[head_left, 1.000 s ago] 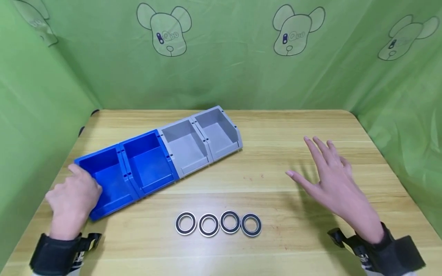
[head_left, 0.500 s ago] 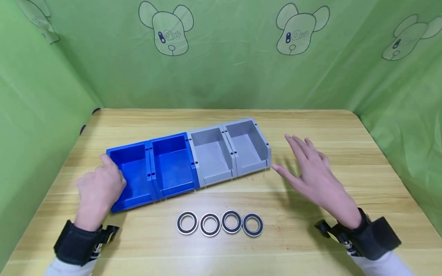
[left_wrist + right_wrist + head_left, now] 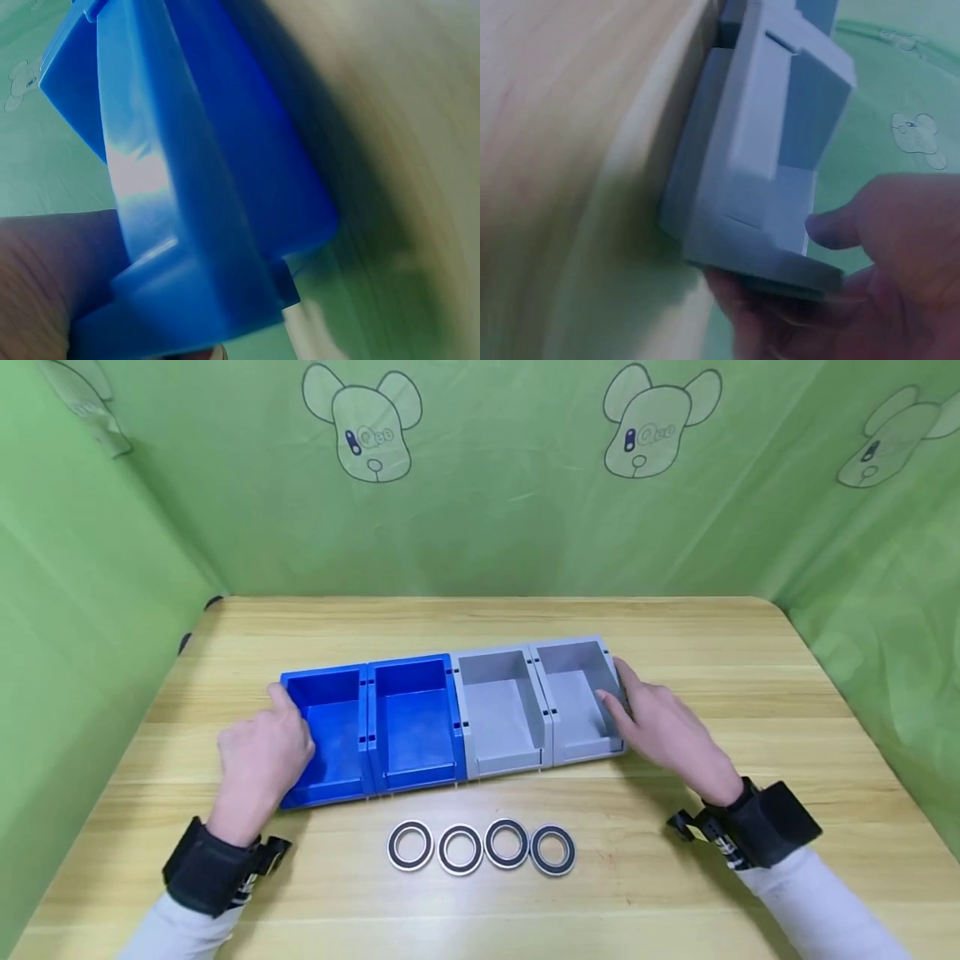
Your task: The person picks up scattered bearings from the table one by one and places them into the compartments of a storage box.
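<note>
Two blue bins [image 3: 418, 727] and two grey bins [image 3: 501, 714], joined side by side, form a row across the table, its right end slightly farther back. My left hand [image 3: 262, 752] grips the outer wall of the leftmost blue bin; in the left wrist view that blue bin's wall [image 3: 180, 187] hides most of the fingers. At the other end my right hand [image 3: 667, 718] holds the rightmost grey bin's side wall, thumb inside and fingers outside. The right wrist view shows the fingers of this hand [image 3: 900, 247] under the grey bin's edge [image 3: 742, 150].
In front of the bins lie several ball bearings [image 3: 410, 832] in a loose row on the wooden table [image 3: 525, 910]. Green cloth [image 3: 510, 527] with printed bear heads surrounds the table at the back and both sides.
The bin row has slid right and turned to lie straighter, with my left hand moving along on it. My right hand has come left and taken hold of the end grey bin.
</note>
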Demonstrator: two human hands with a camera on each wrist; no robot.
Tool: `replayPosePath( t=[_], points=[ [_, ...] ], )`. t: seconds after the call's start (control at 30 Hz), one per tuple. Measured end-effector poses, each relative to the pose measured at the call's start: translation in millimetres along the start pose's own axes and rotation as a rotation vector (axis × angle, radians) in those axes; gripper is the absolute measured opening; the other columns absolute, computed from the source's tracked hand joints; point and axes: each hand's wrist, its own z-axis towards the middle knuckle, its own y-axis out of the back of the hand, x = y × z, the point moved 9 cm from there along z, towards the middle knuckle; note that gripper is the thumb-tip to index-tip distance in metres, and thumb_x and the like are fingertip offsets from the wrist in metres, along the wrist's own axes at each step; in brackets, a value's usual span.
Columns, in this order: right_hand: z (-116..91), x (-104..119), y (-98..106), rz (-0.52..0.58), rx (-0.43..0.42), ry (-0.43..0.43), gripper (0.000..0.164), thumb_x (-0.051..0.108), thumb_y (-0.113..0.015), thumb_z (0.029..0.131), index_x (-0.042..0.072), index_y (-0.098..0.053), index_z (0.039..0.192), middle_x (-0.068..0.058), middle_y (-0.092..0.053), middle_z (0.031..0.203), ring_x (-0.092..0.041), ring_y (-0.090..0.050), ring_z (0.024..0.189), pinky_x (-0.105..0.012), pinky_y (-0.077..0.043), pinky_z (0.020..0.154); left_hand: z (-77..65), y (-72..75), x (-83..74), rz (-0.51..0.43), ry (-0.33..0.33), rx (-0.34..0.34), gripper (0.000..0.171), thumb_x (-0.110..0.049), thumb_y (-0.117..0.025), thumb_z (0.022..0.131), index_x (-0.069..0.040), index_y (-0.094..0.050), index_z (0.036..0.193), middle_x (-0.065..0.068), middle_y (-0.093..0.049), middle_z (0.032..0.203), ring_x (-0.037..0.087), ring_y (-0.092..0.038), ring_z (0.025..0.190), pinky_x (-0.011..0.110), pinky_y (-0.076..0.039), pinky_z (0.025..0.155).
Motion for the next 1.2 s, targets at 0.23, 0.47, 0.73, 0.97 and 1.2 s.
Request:
replayPosePath(
  t=[0.23,0.47,0.73,0.97,1.2],
  points=[
    [0,-13,-5,0.022,-0.031,0.003,0.057,0.017,-0.044,0.109,-0.014,-0.023,0.152,-0.012,-0.054,0.069,-0.020,-0.053,0.054,-0.034,-0.042,0.049,8.4,-0.6,-15.5,-0.026,-0.041,-0.067,0.030,-0.010,-0.046,0.096,0.014,-0.043,0.114,0.006,-0.037,0.049,0.029,-0.042,0.039,0.037,-0.030,0.037],
    [-12,-18,0,-0.013,-0.085,0.013,0.054,0.011,-0.044,0.107,-0.018,-0.026,0.149,-0.018,-0.056,0.069,-0.021,-0.053,0.053,-0.033,-0.040,0.046,15.3,1.1,-28.8,-0.010,-0.094,-0.116,0.034,-0.010,-0.047,0.097,0.015,-0.045,0.119,0.006,-0.038,0.048,0.029,-0.042,0.038,0.038,-0.029,0.036],
    [-29,-25,1,-0.006,-0.085,-0.022,0.055,0.011,-0.044,0.107,-0.019,-0.024,0.150,-0.016,-0.055,0.067,-0.020,-0.052,0.051,-0.033,-0.039,0.045,18.1,1.6,-41.1,0.026,-0.142,-0.160,0.033,-0.012,-0.050,0.098,0.014,-0.047,0.117,0.004,-0.034,0.047,0.026,-0.039,0.036,0.034,-0.028,0.035],
    [-31,-27,0,0.038,-0.071,-0.033,0.056,0.014,-0.045,0.108,-0.014,-0.025,0.151,-0.035,-0.064,0.089,-0.022,-0.058,0.054,-0.032,-0.042,0.043,18.0,-1.3,-40.6,0.037,-0.128,-0.145,0.030,-0.012,-0.049,0.099,0.013,-0.046,0.115,0.003,-0.033,0.048,0.027,-0.040,0.036,0.034,-0.027,0.037],
    [-30,-30,-2,0.060,-0.071,-0.021,0.057,0.017,-0.045,0.108,-0.011,-0.024,0.154,-0.008,-0.049,0.063,-0.013,-0.044,0.042,-0.026,-0.034,0.038,20.8,-4.7,-37.2,0.019,-0.086,-0.089,0.024,-0.014,-0.047,0.099,0.009,-0.044,0.108,0.006,-0.037,0.049,0.030,-0.044,0.039,0.038,-0.032,0.038]
  ],
)
